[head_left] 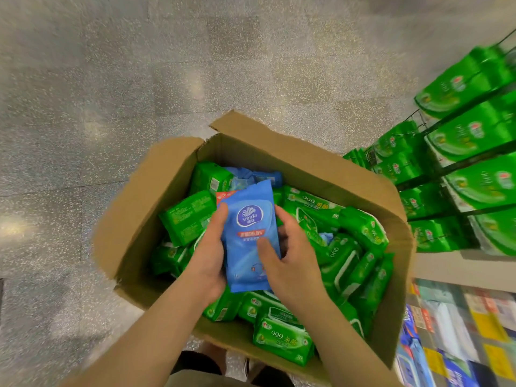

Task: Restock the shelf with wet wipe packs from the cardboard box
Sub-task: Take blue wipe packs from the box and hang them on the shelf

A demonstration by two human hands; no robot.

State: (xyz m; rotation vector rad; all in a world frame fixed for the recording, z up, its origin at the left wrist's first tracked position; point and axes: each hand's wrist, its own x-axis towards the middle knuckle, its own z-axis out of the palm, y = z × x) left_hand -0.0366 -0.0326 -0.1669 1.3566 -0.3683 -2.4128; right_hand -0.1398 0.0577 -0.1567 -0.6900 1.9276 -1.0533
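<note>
An open cardboard box (145,208) stands on the floor below me, filled with several green wet wipe packs (282,340) and a few blue ones at its far end. Both hands hold one blue wet wipe pack (247,219) upright above the box's middle. My left hand (208,252) grips its left edge. My right hand (287,261) grips its right edge, thumb across the front. The wire shelf (435,174) at the right carries rows of green packs.
Speckled grey floor surrounds the box on the left and far side. A lower shelf (446,331) at the bottom right holds blue packs and other goods. My legs and a shoe show under the box's near edge.
</note>
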